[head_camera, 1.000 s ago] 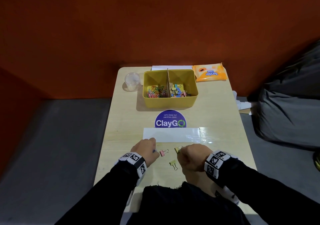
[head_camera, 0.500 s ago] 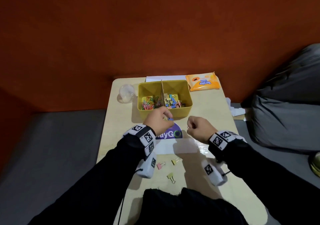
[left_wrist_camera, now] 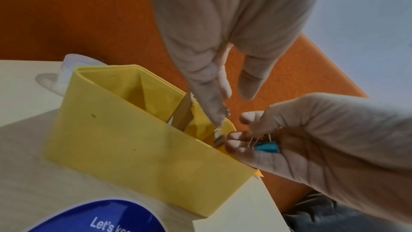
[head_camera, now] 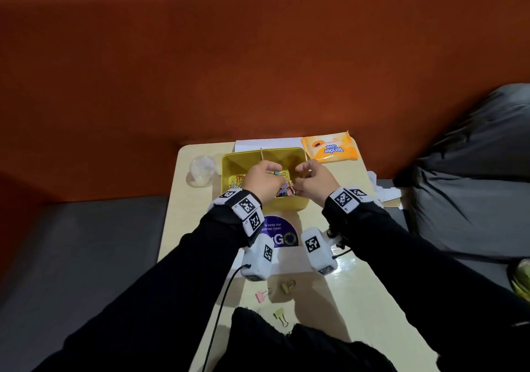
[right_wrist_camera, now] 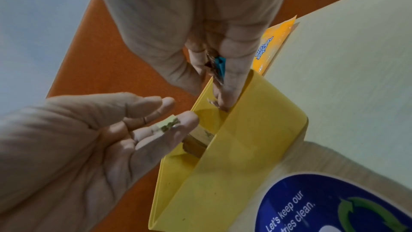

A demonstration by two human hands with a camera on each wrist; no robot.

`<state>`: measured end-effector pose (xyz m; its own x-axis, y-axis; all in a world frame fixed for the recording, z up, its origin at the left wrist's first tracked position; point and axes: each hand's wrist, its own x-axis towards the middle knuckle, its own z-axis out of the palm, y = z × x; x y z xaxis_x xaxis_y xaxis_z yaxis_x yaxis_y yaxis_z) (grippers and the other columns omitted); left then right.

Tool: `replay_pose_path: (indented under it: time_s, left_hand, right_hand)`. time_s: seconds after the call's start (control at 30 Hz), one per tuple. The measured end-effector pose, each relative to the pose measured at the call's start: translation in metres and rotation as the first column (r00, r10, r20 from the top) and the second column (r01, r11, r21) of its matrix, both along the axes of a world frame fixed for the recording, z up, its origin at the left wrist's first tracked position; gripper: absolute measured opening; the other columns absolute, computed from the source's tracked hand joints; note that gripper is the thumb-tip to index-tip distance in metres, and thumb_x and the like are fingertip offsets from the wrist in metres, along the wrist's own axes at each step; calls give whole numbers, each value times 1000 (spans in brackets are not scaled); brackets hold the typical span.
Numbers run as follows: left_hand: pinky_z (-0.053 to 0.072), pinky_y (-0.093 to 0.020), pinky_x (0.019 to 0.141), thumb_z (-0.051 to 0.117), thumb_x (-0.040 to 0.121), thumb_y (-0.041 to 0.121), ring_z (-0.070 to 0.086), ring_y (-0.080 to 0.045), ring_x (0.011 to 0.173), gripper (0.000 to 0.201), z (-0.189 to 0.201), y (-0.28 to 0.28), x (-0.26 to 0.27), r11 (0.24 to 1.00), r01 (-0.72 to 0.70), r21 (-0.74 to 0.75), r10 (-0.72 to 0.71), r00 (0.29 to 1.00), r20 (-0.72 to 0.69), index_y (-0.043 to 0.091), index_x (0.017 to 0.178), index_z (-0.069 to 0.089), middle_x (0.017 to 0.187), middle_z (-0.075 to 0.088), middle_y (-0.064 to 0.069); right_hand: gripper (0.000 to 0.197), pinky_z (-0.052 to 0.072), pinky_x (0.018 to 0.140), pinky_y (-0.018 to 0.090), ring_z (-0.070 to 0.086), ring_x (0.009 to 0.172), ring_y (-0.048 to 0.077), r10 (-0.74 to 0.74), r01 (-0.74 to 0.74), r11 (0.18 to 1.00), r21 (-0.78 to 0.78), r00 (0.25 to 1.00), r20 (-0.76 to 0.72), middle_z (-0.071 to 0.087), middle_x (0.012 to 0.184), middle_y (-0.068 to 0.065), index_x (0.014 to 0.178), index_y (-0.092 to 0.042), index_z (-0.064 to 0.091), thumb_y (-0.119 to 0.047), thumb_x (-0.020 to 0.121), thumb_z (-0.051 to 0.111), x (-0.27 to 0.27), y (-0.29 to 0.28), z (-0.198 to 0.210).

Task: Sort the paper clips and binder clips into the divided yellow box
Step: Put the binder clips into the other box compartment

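Observation:
The yellow box (head_camera: 289, 203) (left_wrist_camera: 133, 138) (right_wrist_camera: 234, 156) stands at the table's back, split by a cardboard divider (left_wrist_camera: 183, 112) (right_wrist_camera: 196, 144). Both hands hover over it. My right hand (head_camera: 309, 179) (right_wrist_camera: 214, 77) pinches a teal binder clip (left_wrist_camera: 267, 147) (right_wrist_camera: 220, 68) above the right compartment. My left hand (head_camera: 266, 176) (left_wrist_camera: 234, 105) points straight fingers down by the divider, with a small yellowish piece (right_wrist_camera: 167, 124) on one fingertip. A pink clip (head_camera: 263, 295), a gold one (head_camera: 287, 285) and a yellow one (head_camera: 279, 314) lie on the table near me.
A clear plastic cup (head_camera: 202, 169) stands left of the box and an orange tissue pack (head_camera: 329, 149) at its back right. A blue round sticker (head_camera: 279, 234) and a white paper strip (head_camera: 286, 259) lie in front. A grey cushion (head_camera: 473, 170) sits right of the table.
Both hands rose from beside the loose clips at the near edge and moved forward over the box. The three binder clips stayed on the table.

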<state>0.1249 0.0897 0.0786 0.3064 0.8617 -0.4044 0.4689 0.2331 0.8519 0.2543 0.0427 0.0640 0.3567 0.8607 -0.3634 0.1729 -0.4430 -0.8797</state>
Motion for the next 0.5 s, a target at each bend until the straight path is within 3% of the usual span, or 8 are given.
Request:
replay_pose_path:
  time_s: [0.13,0.23,0.33,0.43,0.5]
  left_hand:
    - [45,-29,71,56,84,1,54,-21,74,26,-1,-3,-1,999,-9,48,7,998,55,22,100,59,90,62,-4]
    - [45,-28,69,58,86,0,56,-17,72,24,-1,-7,-5,995,2,96,-9,997,72,23,93,61,93,63,-3]
    - [52,-29,63,59,87,-3,62,-16,70,26,-1,-16,-14,993,28,116,-41,993,111,23,82,61,91,67,-9]
    - [54,-26,60,61,88,2,61,-14,63,18,-7,-33,-33,988,84,133,-90,995,44,19,85,62,77,65,-2]
    - [48,-22,56,61,87,3,56,-10,58,16,-17,-45,-47,980,137,147,-131,990,-54,18,85,63,70,62,4]
  right_hand:
    - [41,51,80,40,62,91,27,13,-14,999,31,999,35,60,97,10,108,-13,50,10,75,57,2,-7,-1]
    - [47,51,83,35,61,96,21,24,-24,996,84,1000,-1,60,105,9,114,-9,50,17,76,49,1,-13,-1]
    - [41,51,88,33,62,95,21,40,-48,985,163,998,52,62,101,6,105,-11,55,17,76,48,1,-23,-6]
    - [29,51,76,27,62,79,17,150,-196,966,170,957,247,64,83,-1,90,-20,58,7,78,54,-1,-41,-17]
    - [22,51,72,28,60,72,16,285,-342,935,91,881,379,63,76,-4,85,-20,61,2,80,58,-4,-54,-28]
